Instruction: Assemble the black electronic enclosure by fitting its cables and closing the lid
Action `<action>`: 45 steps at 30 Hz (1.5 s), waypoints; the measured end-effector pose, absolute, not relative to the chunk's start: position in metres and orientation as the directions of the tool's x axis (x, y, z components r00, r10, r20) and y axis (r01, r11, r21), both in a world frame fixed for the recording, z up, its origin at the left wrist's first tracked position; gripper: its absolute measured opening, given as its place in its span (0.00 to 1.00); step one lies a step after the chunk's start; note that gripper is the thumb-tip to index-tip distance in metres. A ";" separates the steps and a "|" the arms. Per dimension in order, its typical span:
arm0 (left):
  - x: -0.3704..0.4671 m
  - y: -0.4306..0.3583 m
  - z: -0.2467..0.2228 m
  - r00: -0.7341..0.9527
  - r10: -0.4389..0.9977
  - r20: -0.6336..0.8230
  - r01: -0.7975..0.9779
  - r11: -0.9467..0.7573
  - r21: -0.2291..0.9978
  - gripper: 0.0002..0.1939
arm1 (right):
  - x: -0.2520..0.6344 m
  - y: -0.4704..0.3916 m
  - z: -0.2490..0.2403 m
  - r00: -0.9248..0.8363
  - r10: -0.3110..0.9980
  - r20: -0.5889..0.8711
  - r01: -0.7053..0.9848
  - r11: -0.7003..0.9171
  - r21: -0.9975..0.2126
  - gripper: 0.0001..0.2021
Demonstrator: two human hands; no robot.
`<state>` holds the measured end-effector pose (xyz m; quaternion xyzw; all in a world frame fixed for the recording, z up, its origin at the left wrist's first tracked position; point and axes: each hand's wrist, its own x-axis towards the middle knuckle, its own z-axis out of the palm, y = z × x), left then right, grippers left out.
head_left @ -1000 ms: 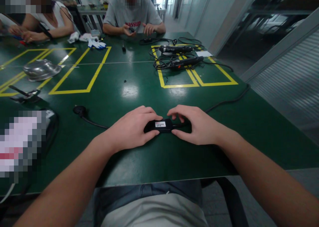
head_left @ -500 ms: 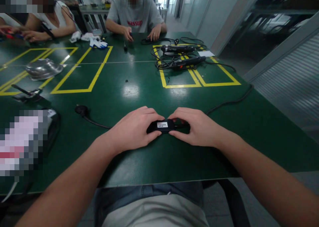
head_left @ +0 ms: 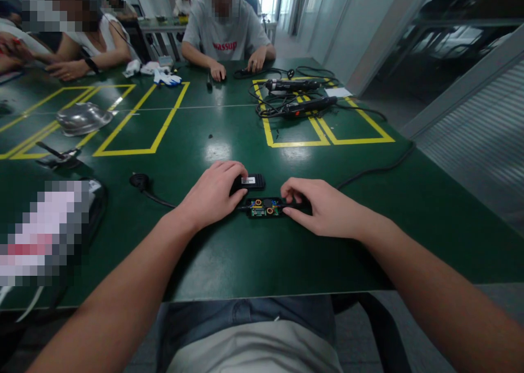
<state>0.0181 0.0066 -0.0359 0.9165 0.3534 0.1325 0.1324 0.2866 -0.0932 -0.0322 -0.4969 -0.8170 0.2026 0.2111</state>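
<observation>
My left hand (head_left: 216, 193) grips the black cover (head_left: 254, 182), which has a white label, just above and behind the opened black case. In the case the circuit board (head_left: 264, 208) with copper-coloured coils lies exposed. My right hand (head_left: 319, 205) is at the right end of the case, its thumb and fingers curled around the cable there, partly hidden. From the left side of the case a cord runs to a black plug (head_left: 140, 181) on the green table (head_left: 229, 269).
Two black electric screwdrivers (head_left: 311, 106) with coiled cables lie inside yellow tape at the back right. A metal bowl (head_left: 84, 117) and a dark tool (head_left: 59, 155) are on the left. Across the table, a person (head_left: 227, 31) rests both hands near a cable.
The labelled cover has come off the case and moved up and left with my left hand, exposing the circuit board. My right hand has stayed nearly in place.
</observation>
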 end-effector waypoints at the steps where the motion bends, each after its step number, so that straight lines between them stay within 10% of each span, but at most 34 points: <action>1: 0.017 0.005 -0.034 0.715 0.672 0.193 0.596 -0.730 0.336 0.12 | 0.286 -0.093 -0.032 -0.417 0.897 0.146 0.724 0.424 -0.544 0.06; 5: 0.013 -0.003 -0.021 0.667 0.696 0.267 0.595 -0.713 0.371 0.13 | 0.285 -0.091 -0.034 -0.423 0.894 0.146 0.716 0.429 -0.551 0.02; 12: 0.015 -0.016 -0.009 0.805 0.584 -0.104 0.559 -0.689 0.461 0.10 | 0.283 -0.093 -0.034 -0.392 0.913 0.110 0.746 0.386 -0.542 0.01; 38: 0.008 -0.005 -0.005 0.795 0.577 -0.185 0.546 -0.548 0.634 0.06 | 0.292 -0.089 -0.032 -0.402 0.907 0.123 0.664 0.382 -0.643 0.05; 45: 0.009 -0.004 -0.016 0.787 0.580 0.211 0.455 -0.777 0.436 0.07 | 0.292 -0.088 -0.034 -0.399 0.908 0.126 0.666 0.381 -0.641 0.03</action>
